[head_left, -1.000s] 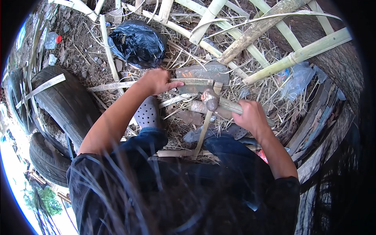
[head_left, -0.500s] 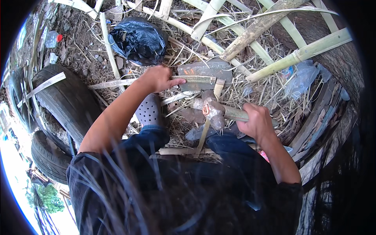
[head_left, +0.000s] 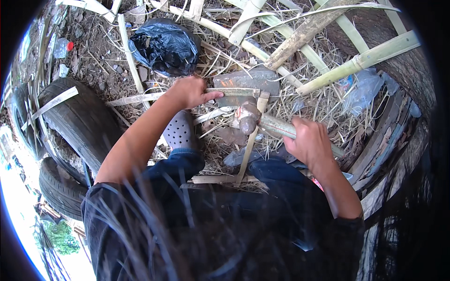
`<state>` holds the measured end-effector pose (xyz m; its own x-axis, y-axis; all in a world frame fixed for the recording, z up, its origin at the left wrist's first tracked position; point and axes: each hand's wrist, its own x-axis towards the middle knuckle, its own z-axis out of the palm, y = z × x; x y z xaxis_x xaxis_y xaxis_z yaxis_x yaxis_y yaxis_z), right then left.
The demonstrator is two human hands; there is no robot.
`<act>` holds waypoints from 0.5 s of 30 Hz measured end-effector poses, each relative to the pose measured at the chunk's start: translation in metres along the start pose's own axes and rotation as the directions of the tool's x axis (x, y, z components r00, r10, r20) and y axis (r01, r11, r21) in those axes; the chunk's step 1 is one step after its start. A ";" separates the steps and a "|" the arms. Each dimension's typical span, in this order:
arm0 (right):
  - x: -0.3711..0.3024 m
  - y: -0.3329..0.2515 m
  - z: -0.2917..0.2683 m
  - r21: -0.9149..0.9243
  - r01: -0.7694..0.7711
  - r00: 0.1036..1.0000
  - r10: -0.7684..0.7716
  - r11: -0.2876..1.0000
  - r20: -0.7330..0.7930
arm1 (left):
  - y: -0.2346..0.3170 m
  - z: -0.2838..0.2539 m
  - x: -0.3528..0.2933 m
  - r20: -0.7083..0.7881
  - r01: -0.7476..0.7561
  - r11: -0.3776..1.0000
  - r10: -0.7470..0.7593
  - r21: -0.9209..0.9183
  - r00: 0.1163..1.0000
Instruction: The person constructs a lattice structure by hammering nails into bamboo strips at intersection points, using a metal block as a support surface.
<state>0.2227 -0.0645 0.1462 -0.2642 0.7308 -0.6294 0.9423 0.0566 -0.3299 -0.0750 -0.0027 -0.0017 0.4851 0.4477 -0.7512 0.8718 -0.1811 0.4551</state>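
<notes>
My left hand [head_left: 189, 93] is closed on a flat bamboo strip [head_left: 241, 92], its thumb pressed along the top. The strip's right end lies across a grey stone block [head_left: 260, 79]. My right hand [head_left: 307, 144] is wrapped around the wooden handle of a hammer [head_left: 248, 117]. The worn, rounded hammer head is just on the near side of the block, close to the strip's right end. A second bamboo strip [head_left: 245, 158] runs from that end toward me, passing beneath the hammer. Whether the hammer head touches either strip, I cannot tell.
A bamboo lattice [head_left: 290, 35] spreads across the far side. Beyond my left hand sits a black plastic bag [head_left: 166, 47]. Old tires [head_left: 77, 122] stand at left, near a plastic bottle [head_left: 62, 48]. Clear plastic [head_left: 363, 91] and a tree trunk [head_left: 408, 61] are at right.
The hammer head has moved slightly away from me and turned, coming nearer the block. My right hand has shifted a little with it. My left hand has stayed almost still on the strip.
</notes>
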 end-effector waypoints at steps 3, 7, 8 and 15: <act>0.010 -0.001 0.004 -0.057 -0.029 0.998 0.033 0.998 0.059 | 0.000 -0.003 -0.002 0.045 0.022 1.000 -0.022 -0.005 0.999; 0.005 -0.008 -0.005 -0.145 -0.015 0.996 0.028 0.989 0.084 | -0.001 0.001 0.000 -0.024 -0.002 1.000 0.002 0.004 1.000; 0.001 -0.017 -0.006 -0.139 -0.004 0.997 0.015 0.990 0.074 | -0.002 0.003 -0.001 -0.022 0.001 1.000 -0.001 0.007 1.000; -0.001 -0.030 -0.010 -0.127 0.038 0.996 -0.028 0.991 0.081 | -0.004 0.000 -0.001 0.000 -0.016 1.000 0.016 -0.019 1.000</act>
<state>0.1970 -0.0601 0.1640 -0.3065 0.6711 -0.6751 0.9499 0.1704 -0.2619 -0.0788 -0.0022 -0.0028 0.4989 0.4450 -0.7437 0.8625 -0.1711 0.4762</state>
